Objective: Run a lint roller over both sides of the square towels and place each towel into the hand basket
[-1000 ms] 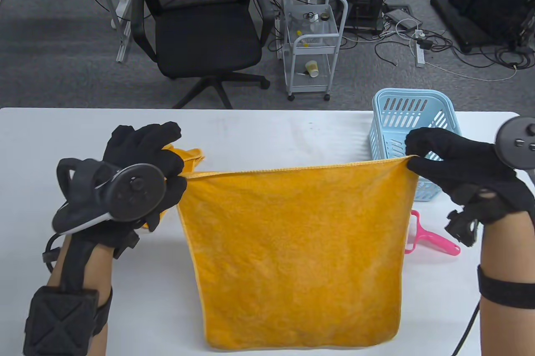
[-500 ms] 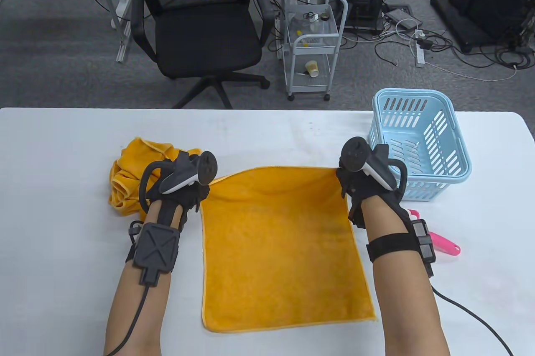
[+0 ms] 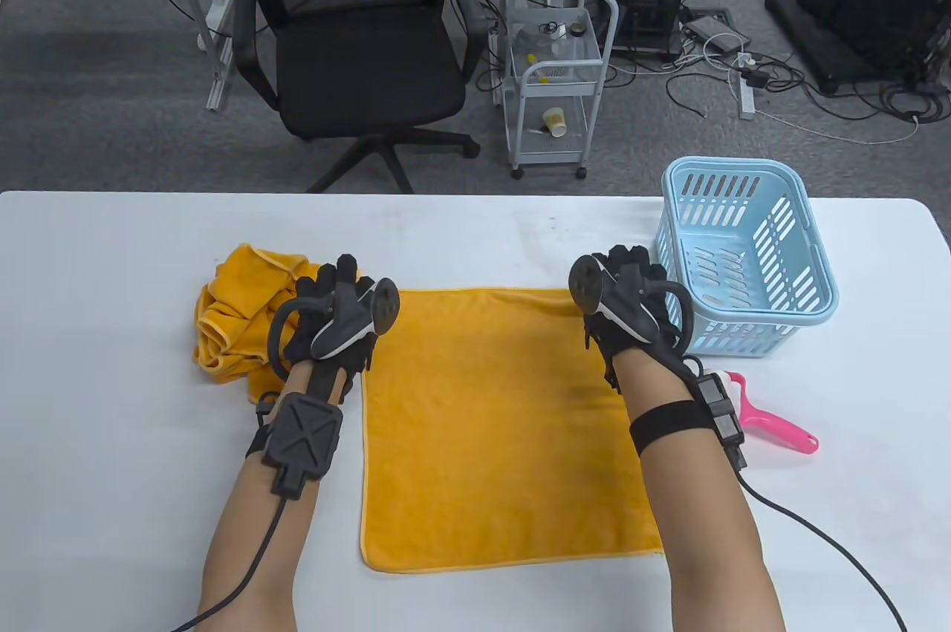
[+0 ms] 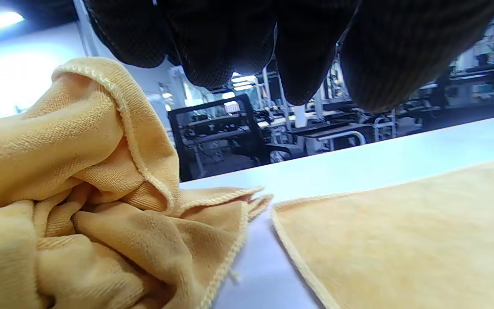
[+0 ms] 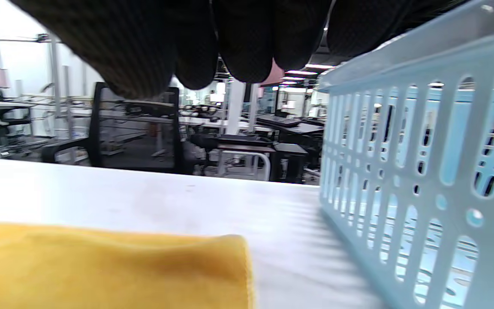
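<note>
- two hands, neither one holding anything: your left hand [image 3: 336, 309] hangs over the far left corner of the flat towel [image 3: 498, 431] and your right hand [image 3: 628, 298] over its far right corner. in both wrist views the fingers point down with a clear gap to the cloth below.
- the flat towel lies spread in the middle of the table [image 3: 111, 365], its near edge close to the table's near edge. a second towel, the crumpled towel [image 3: 238, 313], is bunched just beside its far left corner.
- one risk is snagging that heap: in the left wrist view a fold of it reaches nearly to the flat towel's hem, so a roller stroke run off the left edge could drag it along.
- the lint roller [image 3: 765, 420] lies right of the flat towel, near the table's right edge, and your right forearm passes just beside it. reach for it carelessly and you could nudge it toward that edge.
- the hand basket [image 3: 743, 261] stands at the far right of the table, just beside your right hand. a backward swing of the wrist could knock it.
- with nothing pinning the towel, the roller's tack may lift or bunch it, so i'd judge a flat left palm on one corner is wise.
</note>
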The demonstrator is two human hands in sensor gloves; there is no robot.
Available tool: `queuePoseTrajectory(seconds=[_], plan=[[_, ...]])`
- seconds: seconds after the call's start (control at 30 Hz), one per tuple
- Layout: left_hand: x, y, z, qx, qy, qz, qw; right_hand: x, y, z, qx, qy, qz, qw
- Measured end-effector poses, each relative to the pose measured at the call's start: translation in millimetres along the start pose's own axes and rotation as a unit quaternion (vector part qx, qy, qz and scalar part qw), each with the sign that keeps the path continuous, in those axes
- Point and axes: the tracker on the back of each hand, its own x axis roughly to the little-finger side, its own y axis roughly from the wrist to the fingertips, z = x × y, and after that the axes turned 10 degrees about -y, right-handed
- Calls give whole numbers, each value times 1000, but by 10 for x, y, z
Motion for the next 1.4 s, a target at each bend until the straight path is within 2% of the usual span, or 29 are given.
queuePoseTrajectory(seconds=[0.07, 0.27, 0.4, 0.5, 0.63, 0.7, 0.77, 0.87, 0.97, 1.17, 1.23, 1.4], plan=[[-27, -136, -9, 15, 6, 24, 1000, -12, -111, 20, 4, -15, 43, 999], [-151, -686, 121, 76, 14, 91, 993, 146, -537, -71, -14, -29, 99, 995], [-210, -1108, 310, 144, -3, 137, 980, 442, -846, -245, -45, -28, 108, 993], [-222, -1312, 457, 207, -17, 158, 965, 691, -1034, -360, -72, -21, 103, 992], [-221, -1518, 684, 280, -25, 161, 946, 1101, -1207, -521, -136, -31, 79, 987], [-230, -1560, 767, 292, -16, 164, 942, 1260, -1243, -582, -167, -28, 64, 983], [-242, -1576, 789, 276, 0, 169, 946, 1425, -1273, -654, -201, -25, 49, 978], [-231, -1573, 793, 279, -12, 170, 945, 1622, -1300, -771, -259, -37, 28, 965], [-218, -1574, 795, 276, -14, 172, 946, 1750, -1293, -881, -288, -41, 5, 957], [-219, -1575, 796, 273, -15, 172, 946, 1851, -1228, -1147, -306, -33, -30, 951], [-221, -1574, 796, 272, -14, 173, 947, 1864, -1210, -1229, -289, -21, -49, 956], [-219, -1572, 797, 270, -13, 174, 947, 1879, -1185, -1270, -273, 5, -68, 960]])
